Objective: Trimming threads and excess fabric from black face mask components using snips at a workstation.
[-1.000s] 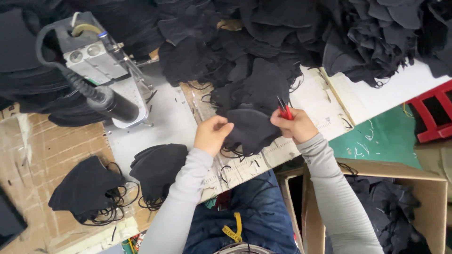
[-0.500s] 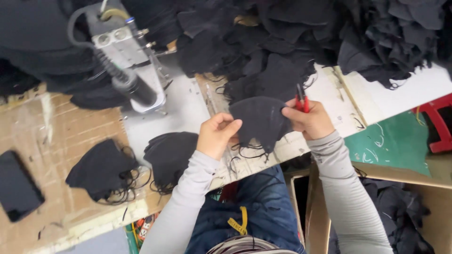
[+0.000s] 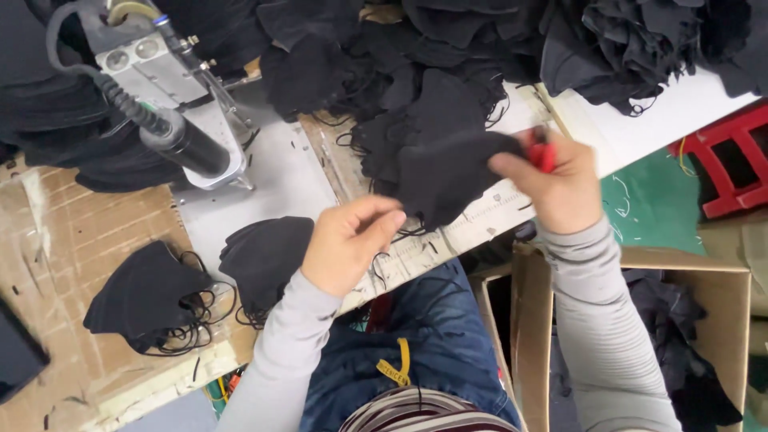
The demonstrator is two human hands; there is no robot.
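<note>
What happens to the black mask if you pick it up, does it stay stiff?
Probably not. The black mask droops and folds between the left hand and right hand, so it looks floppy and light. Its thin loops dangle, so they might tangle.

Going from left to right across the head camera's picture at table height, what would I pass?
Dark flat thing at the edge → first stack of black masks → second stack → left hand → black mask being held → right hand → red stool.
</note>
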